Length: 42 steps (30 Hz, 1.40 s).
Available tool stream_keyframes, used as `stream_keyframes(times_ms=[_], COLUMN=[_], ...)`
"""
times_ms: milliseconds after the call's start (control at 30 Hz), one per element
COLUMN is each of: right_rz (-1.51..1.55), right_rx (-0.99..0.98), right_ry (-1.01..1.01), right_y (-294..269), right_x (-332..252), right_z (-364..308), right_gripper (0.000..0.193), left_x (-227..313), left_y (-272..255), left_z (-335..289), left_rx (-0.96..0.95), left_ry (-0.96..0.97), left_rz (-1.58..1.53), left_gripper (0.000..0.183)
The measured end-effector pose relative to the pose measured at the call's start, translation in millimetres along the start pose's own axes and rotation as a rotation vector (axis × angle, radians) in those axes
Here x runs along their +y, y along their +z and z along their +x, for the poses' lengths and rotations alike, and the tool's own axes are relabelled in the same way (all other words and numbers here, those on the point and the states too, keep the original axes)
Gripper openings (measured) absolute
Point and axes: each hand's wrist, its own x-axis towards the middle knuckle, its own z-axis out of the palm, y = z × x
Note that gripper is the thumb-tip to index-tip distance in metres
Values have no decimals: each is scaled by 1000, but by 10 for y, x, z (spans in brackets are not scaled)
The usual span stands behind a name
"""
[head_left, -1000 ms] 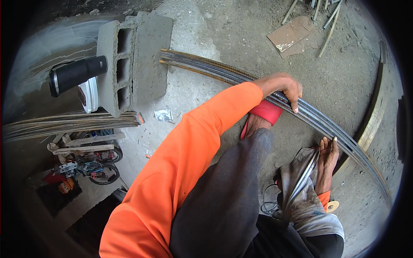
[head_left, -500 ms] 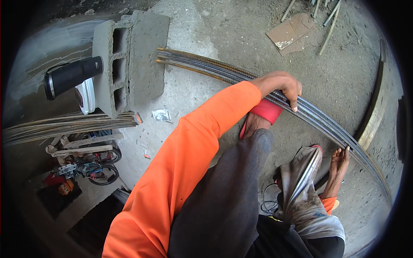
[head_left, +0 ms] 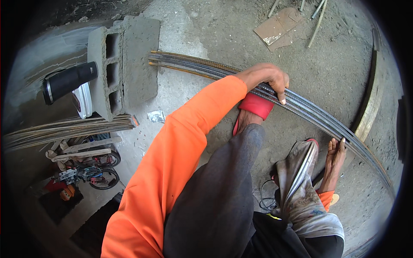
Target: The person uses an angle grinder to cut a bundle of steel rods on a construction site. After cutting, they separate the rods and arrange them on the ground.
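A bundle of ribbed steel rebars, rusty at the left end, runs across the view in a curve that bends down at the right. My left hand, in an orange sleeve, reaches over the bundle and is closed around it, thumb on the near side. At the lower right, my right hand is palm up beside the bundle's near edge. One digit touches the bars there, while its other fingers show apart from them. A red slipper on my foot is just below the bundle, by my left hand.
A hollow concrete block stands past the rebars' left end. Near it are a black insulated bottle, a white container and more bars. Motorbikes stand lower left. A timber plank lies at right, flat brown scrap above.
The whole view has shifted slightly, so the block, the rebars and my hands sit a little further left. My left hand keeps its hold; the right hand stays beside the bars.
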Motion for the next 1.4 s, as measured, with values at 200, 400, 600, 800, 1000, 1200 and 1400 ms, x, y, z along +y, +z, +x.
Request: stream_keyframes(times_ms=[200, 400, 600, 800, 1000, 1200, 1400], right_rz=[64, 61, 69, 13, 165, 167, 211], right_rx=[27, 23, -14, 74, -114, -151, -81], right_ry=[-67, -87, -91, 119, 104, 84, 56], right_y=[48, 52, -14, 221, 341, 250, 334], right_x=[89, 90, 78, -43, -122, -123, -12], right_z=[67, 91, 96, -181, -320, -361, -382], right_gripper=[24, 24, 25, 31, 25, 26, 26], left_x=[-63, -99, -93, -171, -48, -64, -23], left_y=[-19, 13, -55, 20, -24, -14, -19], left_z=[14, 3, -68, 1, -103, -92, -128], left_rx=[-96, -106, -103, -80, -40, -54, -58], left_ry=[29, 30, 66, 167, 93, 72, 54], left_rz=[-45, -88, -43, -78, -133, -198, -280], left_gripper=[55, 53, 53, 60, 54, 43, 29])
